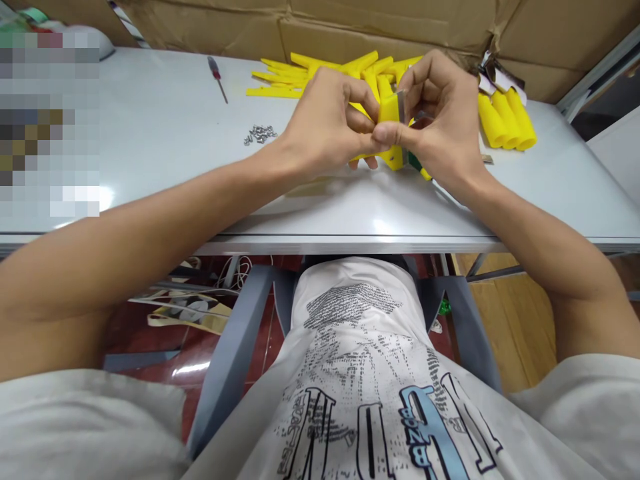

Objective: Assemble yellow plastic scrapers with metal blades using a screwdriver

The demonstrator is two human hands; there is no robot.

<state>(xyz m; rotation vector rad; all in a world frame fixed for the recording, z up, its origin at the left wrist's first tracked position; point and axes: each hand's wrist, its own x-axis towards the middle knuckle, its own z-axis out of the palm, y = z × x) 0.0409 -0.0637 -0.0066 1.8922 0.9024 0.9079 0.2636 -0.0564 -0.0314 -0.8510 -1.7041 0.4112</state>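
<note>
And here, fingers first: the left hand (333,120) pinches the yellow piece (388,112), the right hand (445,117) clamps it too, by its grey plate (401,107). It sits right between them, over the tabletop (165,133). Plate's against it; fastened, can't tell. Loose screws (260,134) lie left, unused; more yellow parts (280,75) by the back edge, yellow tubes (507,120) toward the right end.
</note>
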